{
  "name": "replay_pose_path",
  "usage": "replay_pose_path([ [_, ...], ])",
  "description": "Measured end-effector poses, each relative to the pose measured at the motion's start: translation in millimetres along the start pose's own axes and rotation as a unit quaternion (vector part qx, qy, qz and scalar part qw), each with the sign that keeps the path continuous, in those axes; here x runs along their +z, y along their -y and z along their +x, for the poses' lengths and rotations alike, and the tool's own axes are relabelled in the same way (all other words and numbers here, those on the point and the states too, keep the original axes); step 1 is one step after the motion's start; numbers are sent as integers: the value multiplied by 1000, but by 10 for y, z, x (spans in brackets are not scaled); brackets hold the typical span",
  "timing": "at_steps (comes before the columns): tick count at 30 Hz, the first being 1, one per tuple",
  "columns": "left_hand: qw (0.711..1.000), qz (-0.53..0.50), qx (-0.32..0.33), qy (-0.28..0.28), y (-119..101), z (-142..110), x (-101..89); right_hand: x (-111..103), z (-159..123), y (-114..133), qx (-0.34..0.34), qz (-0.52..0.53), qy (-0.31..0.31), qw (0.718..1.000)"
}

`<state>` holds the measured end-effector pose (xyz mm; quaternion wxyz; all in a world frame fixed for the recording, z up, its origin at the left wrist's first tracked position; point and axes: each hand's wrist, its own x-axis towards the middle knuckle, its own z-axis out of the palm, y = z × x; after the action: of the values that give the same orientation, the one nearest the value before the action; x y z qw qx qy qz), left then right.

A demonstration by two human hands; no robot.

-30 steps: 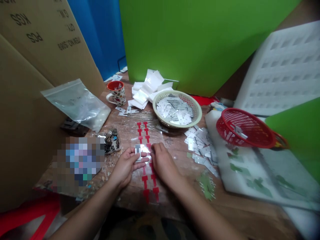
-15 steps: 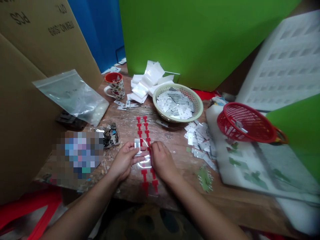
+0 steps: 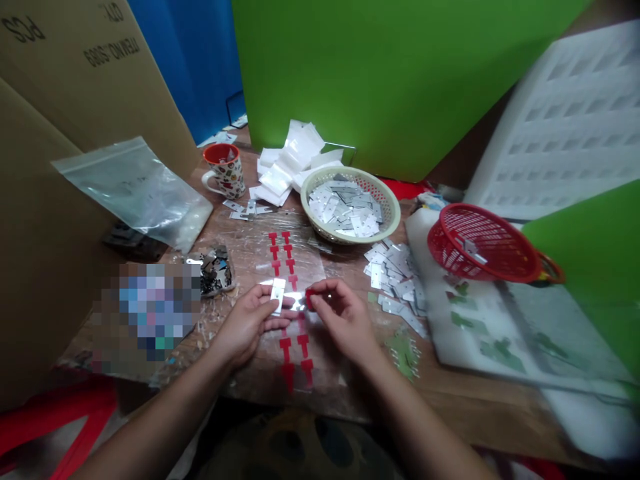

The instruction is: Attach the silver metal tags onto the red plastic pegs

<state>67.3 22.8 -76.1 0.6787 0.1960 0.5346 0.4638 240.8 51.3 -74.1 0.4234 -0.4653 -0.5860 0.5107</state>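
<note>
- Left hand pinches one small flat shiny metal plate over the clear film sheet
- Right hand pinches one red T-shaped sticker
- Two rows of red stickers run from near to far on the glossy film

A small flat rectangular silver metal plate is pinched upright between thumb and fingers of the left hand, just above the desk's near edge. A small red T-shaped sticker, apparently peeled free, sits at the fingertips of the right hand beside it. Below them a clear plastic sheet carrying two rows of red T-shaped stickers lies flat, running from the near edge toward the desk's middle.
</note>
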Motion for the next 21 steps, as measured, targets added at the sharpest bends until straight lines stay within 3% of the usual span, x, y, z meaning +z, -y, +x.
replay_pose_path([
  [7,995,-26,10,93,-60,-269,293,49,-104,302,-15,-19,-20,1000],
  [12,995,-28,14,95,-34,-297,336,52,-113,288,-51,-51,-38,997],
  [21,996,-24,-2,85,-63,-311,349,-4,-125,326,-116,-112,-14,987],
])
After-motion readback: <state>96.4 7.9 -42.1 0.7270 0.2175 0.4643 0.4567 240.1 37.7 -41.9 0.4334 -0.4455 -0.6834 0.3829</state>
